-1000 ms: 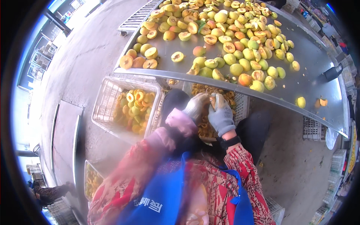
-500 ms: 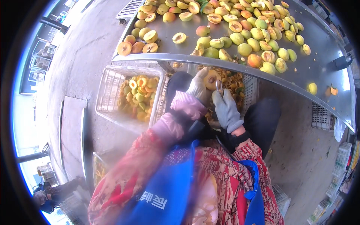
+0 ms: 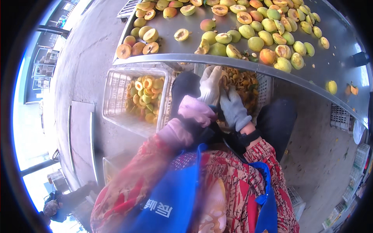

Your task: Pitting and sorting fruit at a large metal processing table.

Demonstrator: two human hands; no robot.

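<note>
My left hand point(image 3: 210, 86), in a whitish knit glove, is closed round a peach half point(image 3: 223, 81) that is mostly hidden behind the fingers. Against it, from the right, presses my right hand point(image 3: 234, 108) in a grey glove. Its fingers are curled on a small metal loop-ended pitting tool, seen half a second ago and now out of sight. Both hands are over a crate point(image 3: 265, 92) holding brown-orange fruit scraps, under the table's front edge.
Peaches, whole and halved, cover much of the metal table point(image 3: 175, 46) ahead. Left of my knees stands a white plastic crate point(image 3: 112, 91) with peach halves point(image 3: 145, 95). A dark crate point(image 3: 342, 117) sits under the table's right end. Another person point(image 3: 58, 202) is at far left.
My hands have come together, the right one turning in against the left. The peach half's cut face and the metal loop have gone from sight. The whole view has shifted slightly.
</note>
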